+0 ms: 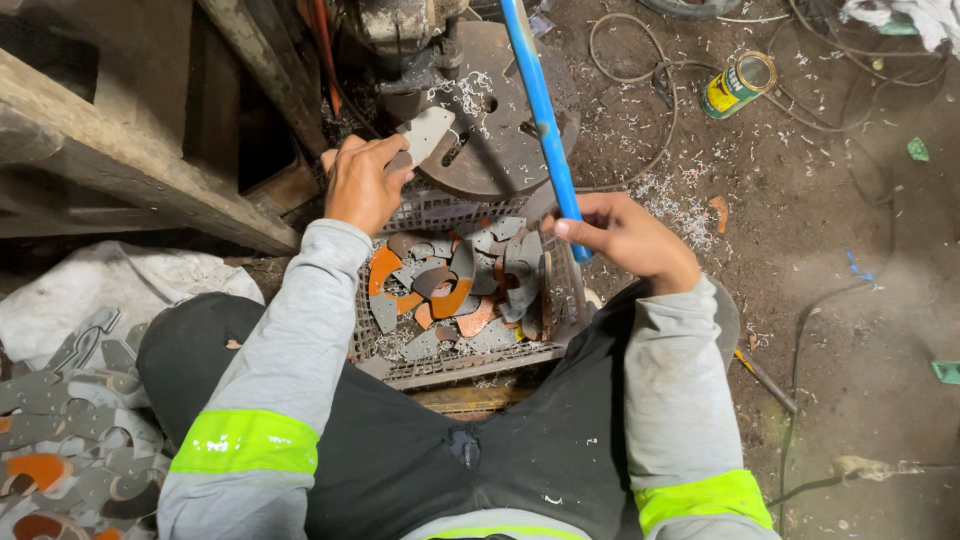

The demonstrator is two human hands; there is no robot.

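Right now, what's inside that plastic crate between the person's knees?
The crate holds a loose heap of flat cut metal pieces, grey and rusty orange, with metal shavings among them. The pile covers the crate's bottom, so lower layers cannot be seen.

The blue lever handle (541,110) runs off the top edge, the drill press head (400,25) is cropped there too, the left hand (362,182) hides part of the flat metal piece (420,135), and the pile of cut plates (70,440) is cut off at the lower left corner.

grey metal plate (424,133) on round table, blue handle (541,110) upright
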